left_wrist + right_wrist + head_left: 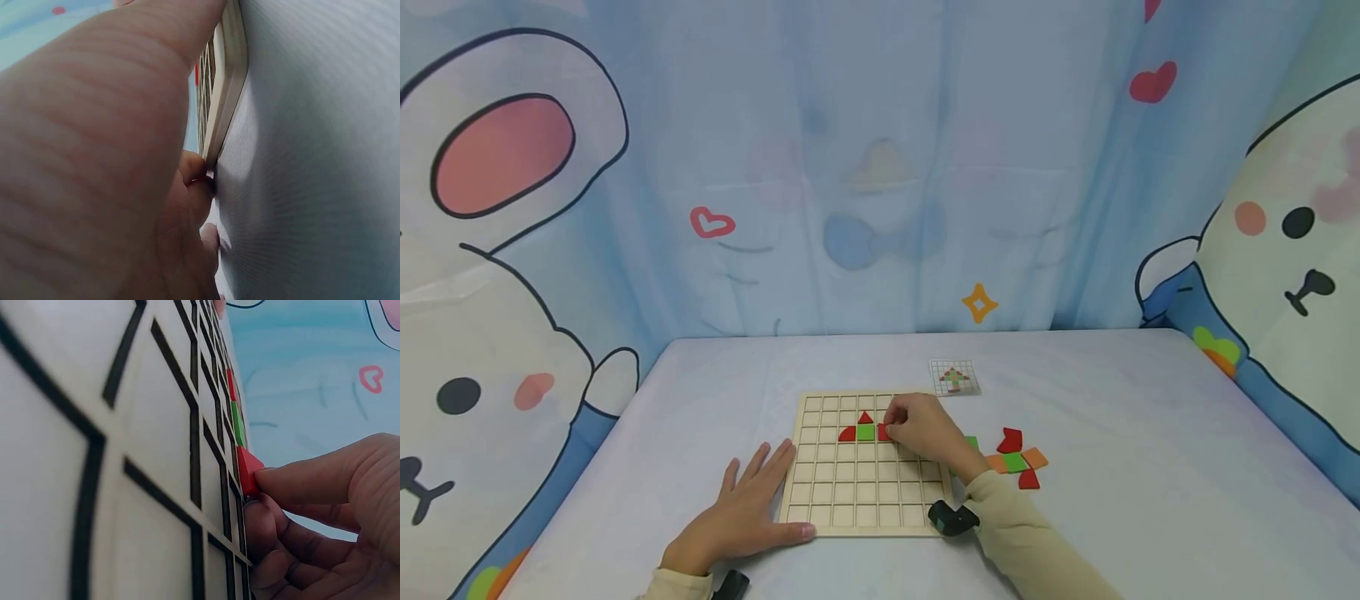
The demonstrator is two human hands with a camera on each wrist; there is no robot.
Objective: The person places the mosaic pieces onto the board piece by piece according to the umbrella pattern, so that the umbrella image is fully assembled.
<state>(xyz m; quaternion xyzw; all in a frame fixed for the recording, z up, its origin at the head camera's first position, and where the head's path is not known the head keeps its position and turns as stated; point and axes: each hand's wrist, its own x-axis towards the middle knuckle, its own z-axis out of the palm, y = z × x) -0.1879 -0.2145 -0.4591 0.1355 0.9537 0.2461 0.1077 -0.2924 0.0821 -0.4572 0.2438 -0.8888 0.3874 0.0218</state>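
A square wooden grid board (865, 532) lies on the white-covered table. My right hand (925, 429) pinches a red piece (250, 472) between thumb and fingertips, over a cell in an upper row; part of that piece is hidden by the fingers. Left of it, a green square (866, 432) sits in the same row, then a red piece with a curved edge (847, 434). Above the green square is a red triangle (866, 418). With fingers spread, my left hand (737, 512) rests at the board's lower left, touching its edge.
A small pattern card (955, 377) lies behind the board's right corner. Loose pieces are scattered to the right: a red one (1011, 440), an orange one (1035, 457), a green square (1015, 462) and a red curved one (1028, 479). A printed curtain (880, 250) hangs behind the table.
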